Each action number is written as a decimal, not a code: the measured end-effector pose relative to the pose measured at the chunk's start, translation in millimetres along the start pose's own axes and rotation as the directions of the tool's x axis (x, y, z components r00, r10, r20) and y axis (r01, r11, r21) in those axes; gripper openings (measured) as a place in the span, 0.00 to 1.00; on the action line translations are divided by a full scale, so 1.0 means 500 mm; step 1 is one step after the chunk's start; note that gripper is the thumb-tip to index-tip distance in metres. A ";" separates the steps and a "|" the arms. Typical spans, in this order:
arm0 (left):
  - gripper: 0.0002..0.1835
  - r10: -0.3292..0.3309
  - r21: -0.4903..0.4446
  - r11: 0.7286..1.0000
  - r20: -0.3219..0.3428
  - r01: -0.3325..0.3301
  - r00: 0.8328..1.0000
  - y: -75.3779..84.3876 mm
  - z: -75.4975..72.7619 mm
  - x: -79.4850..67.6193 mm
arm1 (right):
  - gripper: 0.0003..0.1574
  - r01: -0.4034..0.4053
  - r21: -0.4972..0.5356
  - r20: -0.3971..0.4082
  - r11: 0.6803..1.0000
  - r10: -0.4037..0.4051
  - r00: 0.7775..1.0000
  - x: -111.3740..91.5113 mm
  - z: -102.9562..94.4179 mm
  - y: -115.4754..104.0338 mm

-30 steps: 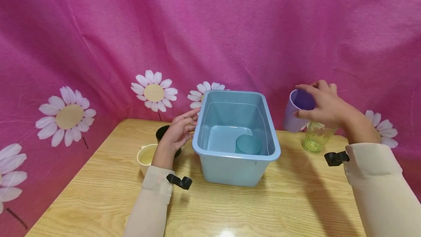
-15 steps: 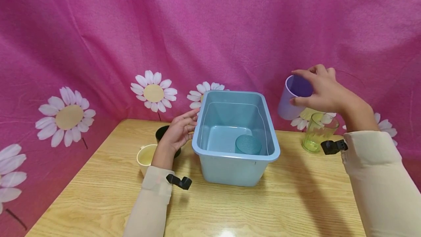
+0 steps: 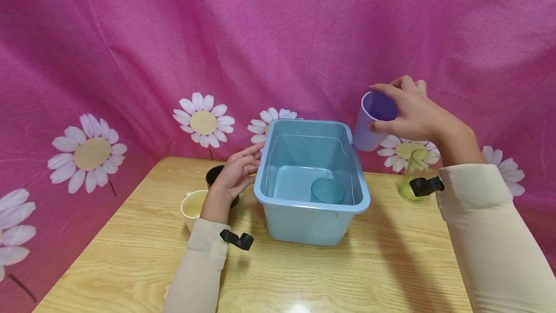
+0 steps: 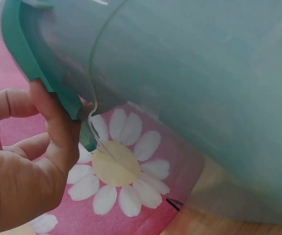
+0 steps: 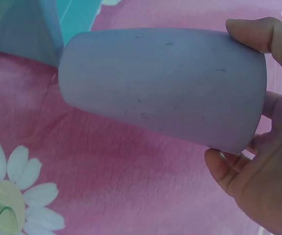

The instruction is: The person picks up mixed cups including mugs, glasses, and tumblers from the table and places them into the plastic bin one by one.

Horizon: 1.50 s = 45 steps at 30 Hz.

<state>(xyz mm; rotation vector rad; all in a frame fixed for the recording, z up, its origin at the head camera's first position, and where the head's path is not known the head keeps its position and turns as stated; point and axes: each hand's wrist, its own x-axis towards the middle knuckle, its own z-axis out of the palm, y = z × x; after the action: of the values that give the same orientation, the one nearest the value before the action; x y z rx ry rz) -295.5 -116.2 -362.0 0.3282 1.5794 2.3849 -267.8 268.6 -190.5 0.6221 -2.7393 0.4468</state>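
My right hand [image 3: 412, 112] grips a purple plastic cup [image 3: 365, 132] by its rim, thumb on the near side and fingers on the far side. The cup is raised, tilted a little, its base overlapping the right rim of a blue plastic tub [image 3: 310, 245]. In the right wrist view, scuff marks show along the purple cup [image 5: 155, 88]. My left hand [image 3: 236, 175] touches the tub's left rim from outside with loosely bent fingers. The left wrist view has these fingers [image 4: 57, 122] right at the rim. Inside the tub lies a teal round-topped object [image 3: 327, 191].
On the table [image 3: 143, 255], a cream mug [image 3: 192, 206] and a black cup [image 3: 214, 174], partly hidden, stand by my left hand. A clear green glass [image 3: 407, 185] stands right of the tub, partly behind my right sleeve. A pink flowered cloth [image 3: 304, 37] hangs behind.
My right hand has lifted the purple cup up from beside the green glass and carried it left, to the tub's right rim. The left hand and the tub have stayed put.
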 end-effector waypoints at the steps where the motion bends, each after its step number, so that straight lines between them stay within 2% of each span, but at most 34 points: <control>1: 0.32 -0.001 0.001 1.000 0.000 0.001 1.000 0.000 0.000 0.001 | 0.50 0.000 0.002 0.002 1.000 0.000 1.000 0.002 0.001 -0.005; 15: 0.32 -0.003 -0.002 1.000 -0.004 0.003 1.000 -0.001 -0.004 0.001 | 0.49 0.023 0.041 0.033 0.999 -0.024 0.999 0.034 0.036 -0.064; 21: 0.32 -0.006 0.006 1.000 -0.012 0.006 1.000 -0.002 -0.005 0.001 | 0.51 -0.021 0.074 0.077 0.997 0.016 0.997 0.042 0.063 -0.079; 35: 0.31 0.000 0.003 1.000 -0.002 0.000 1.000 0.001 -0.005 0.000 | 0.52 -0.032 0.103 0.113 0.994 0.021 0.993 0.040 0.124 -0.061; 45: 0.32 0.000 -0.001 1.000 0.008 0.000 1.000 0.001 -0.005 -0.001 | 0.52 -0.034 0.080 0.147 0.996 0.022 0.989 0.034 0.166 -0.052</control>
<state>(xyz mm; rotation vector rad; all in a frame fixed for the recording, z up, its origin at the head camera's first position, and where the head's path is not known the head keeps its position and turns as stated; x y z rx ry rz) -296.1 -118.7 -362.7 0.3367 1.5747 2.3813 -288.6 210.3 -253.8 0.6624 -2.8833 0.5427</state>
